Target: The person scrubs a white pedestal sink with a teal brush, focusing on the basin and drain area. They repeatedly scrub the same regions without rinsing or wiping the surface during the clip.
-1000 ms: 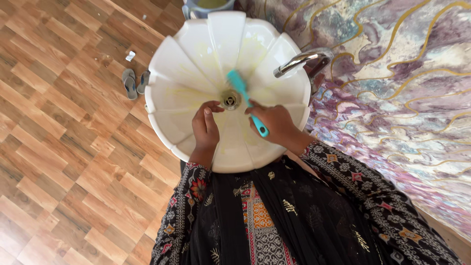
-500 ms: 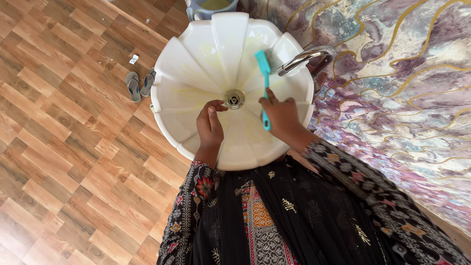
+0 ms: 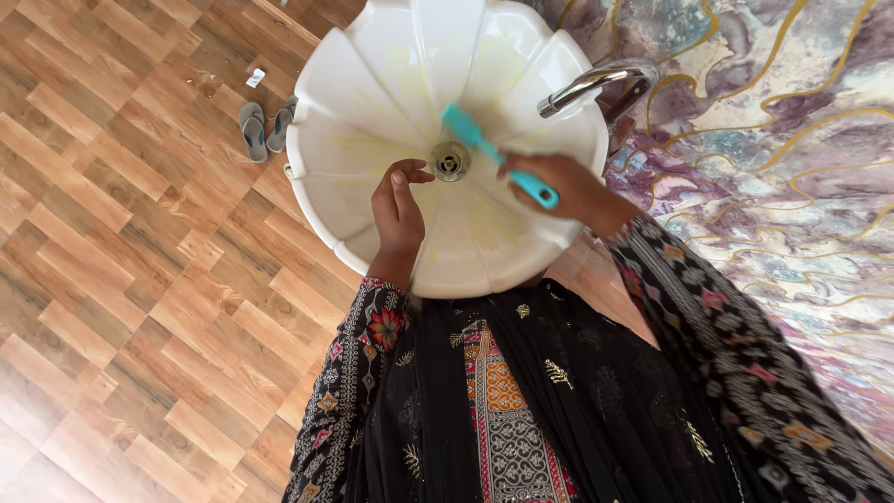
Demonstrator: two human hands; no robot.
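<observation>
Right hand [image 3: 568, 191] clenched on teal plastic scrub brush [image 3: 494, 154], bristle end near drain [image 3: 450, 160] of white fluted ceramic basin [image 3: 372, 84].
Brush likely light, stiff, slippery when wet; hold handle end. Left hand [image 3: 399, 212] empty, fingers loose on basin.

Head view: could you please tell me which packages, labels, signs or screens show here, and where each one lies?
Small white scrap, perhaps a wrapper or label: on the wooden floor, just left of the grey sandals, beyond the white basin; roughly square, too small to tell more.
No signs or screens show.
</observation>
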